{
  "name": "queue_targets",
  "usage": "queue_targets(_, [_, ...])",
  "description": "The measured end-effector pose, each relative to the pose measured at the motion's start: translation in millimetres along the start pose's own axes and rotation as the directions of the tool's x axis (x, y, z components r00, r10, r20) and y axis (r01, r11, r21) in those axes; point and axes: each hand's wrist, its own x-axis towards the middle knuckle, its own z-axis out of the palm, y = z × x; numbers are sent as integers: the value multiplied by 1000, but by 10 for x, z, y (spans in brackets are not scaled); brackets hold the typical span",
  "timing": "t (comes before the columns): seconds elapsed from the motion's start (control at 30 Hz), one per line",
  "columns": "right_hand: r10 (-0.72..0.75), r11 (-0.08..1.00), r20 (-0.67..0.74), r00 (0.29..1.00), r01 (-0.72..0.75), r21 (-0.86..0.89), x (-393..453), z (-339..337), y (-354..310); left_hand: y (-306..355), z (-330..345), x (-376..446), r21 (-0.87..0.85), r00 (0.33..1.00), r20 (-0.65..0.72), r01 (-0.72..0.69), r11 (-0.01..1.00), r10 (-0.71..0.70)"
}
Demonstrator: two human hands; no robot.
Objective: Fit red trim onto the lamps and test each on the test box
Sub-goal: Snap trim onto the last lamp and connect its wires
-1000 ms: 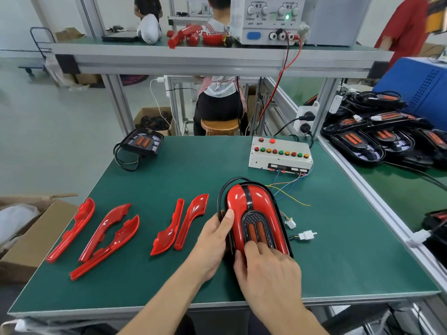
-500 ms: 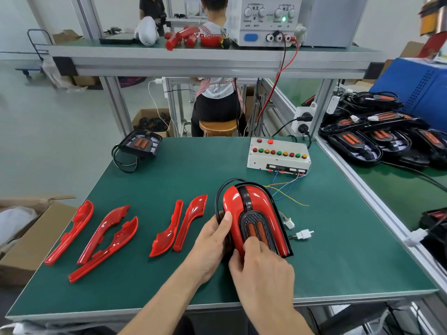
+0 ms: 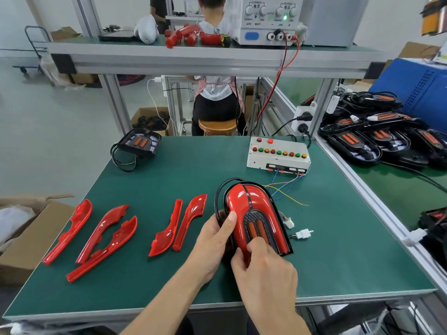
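Lamp [image 3: 251,213] with red trim on green bench [image 3: 169,170], left hand [image 3: 212,240] gripping its left edge, right hand [image 3: 263,269] pinching its near end, test box [image 3: 278,153] behind

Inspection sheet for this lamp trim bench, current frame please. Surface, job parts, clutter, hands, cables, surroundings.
Surface: green bench mat, flat.
Job's things: lamp with red trim fitted on both sides; five loose trim pieces to its left; test box behind; untrimmed lamp at the far left corner.
Clutter: nothing seen.
Hands: left hand grips the lamp's left edge; right hand presses a finger on its near end.
Cables: lamp connectors unplugged; thin coloured wires run from the test box.
Surroundings: stacked lamps on the right bench; power supply on the shelf.
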Motion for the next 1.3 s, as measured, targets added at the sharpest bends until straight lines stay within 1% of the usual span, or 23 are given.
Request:
queue_targets(0.17, [4, 999, 34, 999, -3, -33, 10, -14, -11, -23, 7, 10, 30, 1000, -19, -16, 999, 17])
queue_targets(0.43, [-58, 995, 54, 997, 63, -79, -28, -10, 22, -33, -26, 26, 3, 1000, -30, 9, 1000, -9])
queue_targets(0.73, [-145, 988, 21, 989, 146, -49, -86, 33, 157, -25, -32, 29, -10, 999, -30, 32, 999, -33])
queue_targets(0.9, [-137, 990, 31, 990, 137, -28, -111, 46, 178, 14, -29, 15, -85, 997, -24, 72, 994, -75])
queue_targets(1.0, [-123, 992, 52, 991, 124, -19, -124, 57, 174, 31, 3, 30, -130, 993, -55, 93, 987, -101])
queue_targets(1.07, [-116, 993, 56, 992, 116, -9, -134, 60, 172, 45, 46, 36, -78, 991, -91, 95, 992, -102])
queue_targets(1.17, [-117, 993, 51, 992, 117, 0, -137, 55, 187, 41, 90, 39, 4, 993, -107, 55, 998, -55])
queue_targets(1.23, [-124, 992, 53, 991, 124, -3, -138, 53, 194, 41, 92, 35, 18, 993, -111, 44, 999, -42])
queue_targets(1.3, [-127, 992, 55, 990, 128, 2, -137, 58, 199, 42, 90, 27, -3, 993, -98, 59, 998, -59])
